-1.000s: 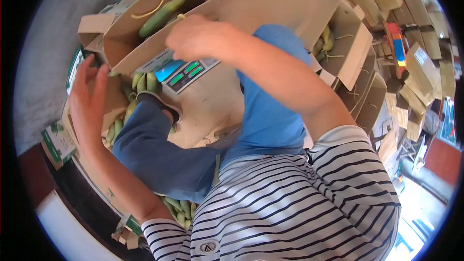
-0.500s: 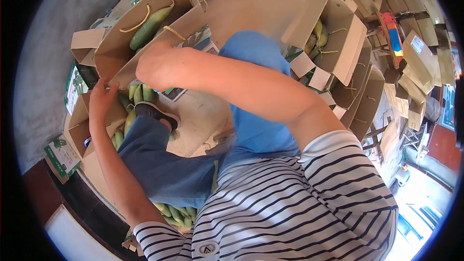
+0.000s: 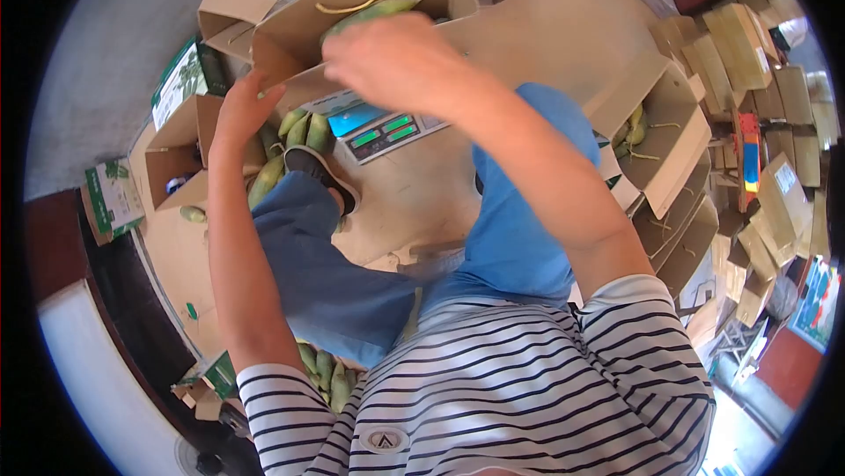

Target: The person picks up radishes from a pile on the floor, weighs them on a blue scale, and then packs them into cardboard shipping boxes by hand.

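An open cardboard box (image 3: 290, 22) with yellow cord handles stands on a digital scale (image 3: 380, 134) with lit green displays. A long green melon (image 3: 387, 7) lies in it. My left hand (image 3: 242, 106) holds the box's near left corner, thumb on the outer wall and fingers around the edge. Over the box's near wall, my right hand (image 3: 387, 53) is closed with curled fingers, blurred by motion. It covers part of the melon, and whatever is in its fingers is hidden.
Several green melons (image 3: 304, 130) lie beside my shoe (image 3: 321, 175), more (image 3: 330, 375) below my left leg. Another open box (image 3: 180, 177) is at left. Open boxes with melons (image 3: 660, 137) stand at right, with piled cartons (image 3: 739, 44) beyond.
The view has swung, so the box and both hands appear higher and further right. The right hand is now higher over the box's near wall, uncovering the scale's displays. The left hand stays at the corner.
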